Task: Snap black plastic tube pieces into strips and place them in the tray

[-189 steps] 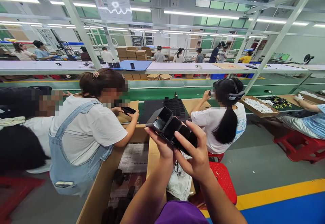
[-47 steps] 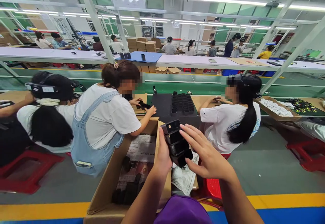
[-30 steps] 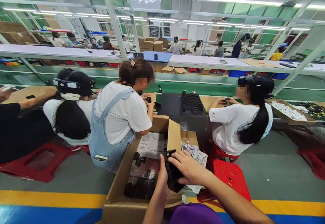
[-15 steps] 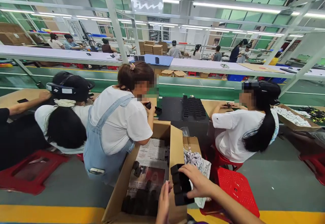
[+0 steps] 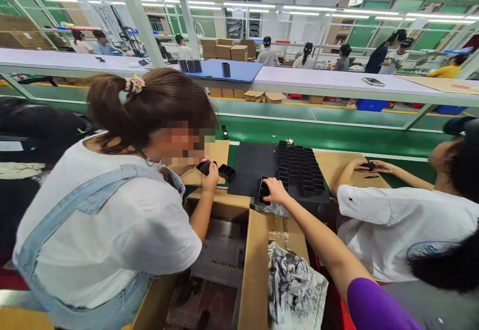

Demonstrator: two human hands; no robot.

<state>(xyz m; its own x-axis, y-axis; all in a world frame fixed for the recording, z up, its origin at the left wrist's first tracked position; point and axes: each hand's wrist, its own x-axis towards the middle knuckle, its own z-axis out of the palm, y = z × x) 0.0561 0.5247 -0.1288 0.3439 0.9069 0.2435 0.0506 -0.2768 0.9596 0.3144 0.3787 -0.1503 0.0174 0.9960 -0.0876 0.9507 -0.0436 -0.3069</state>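
Observation:
My right hand (image 5: 277, 191) reaches out over the black board (image 5: 251, 165), its fingers closed round a short row of black square boxes (image 5: 263, 188). The held boxes are at the near edge of the board, just left of many similar black boxes (image 5: 299, 166) standing in close rows. I cannot tell whether the held boxes rest on the board. My left hand is out of view. Below lies an open cardboard carton (image 5: 258, 265) lined with newspaper (image 5: 219, 255), with a few dark pieces inside.
Crumpled newspaper (image 5: 294, 290) fills a smaller carton right of the large one. A co-worker in denim straps (image 5: 123, 205) leans close on the left, handling a black box (image 5: 205, 167). Another co-worker in white (image 5: 396, 220) sits at the right. A raised shelf (image 5: 299, 82) crosses beyond.
My right hand has carried the black boxes from above the carton forward to the board. My left hand has left view. The camera has moved closer to the workbench.

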